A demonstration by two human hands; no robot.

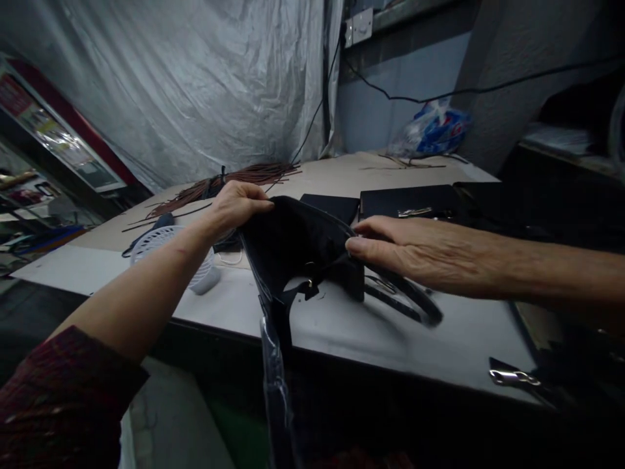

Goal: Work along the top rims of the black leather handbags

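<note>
Held over the surface's (pixel 371 326) near edge, with left hand (pixel 237 203) fingers clamped on one rim and right hand (pixel 410 251) fingers pinching the other, the black bag (pixel 297 244) could slide off if either grip slackens.

I see the bag (pixel 297 247) on the table (pixel 439 339), between the left hand (pixel 237 203) and right hand (pixel 405 251). A fan (pixel 161 241) sits left of it, strips (pixel 229 179) lie behind, a sack (pixel 432 130) far back.

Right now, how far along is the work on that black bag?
Seemingly done: flat black pieces lie farther back. In hand: left hand grips the black bag, right hand touches its edge. Left: its strap trails loose, and the brown strips lie untouched.
</note>
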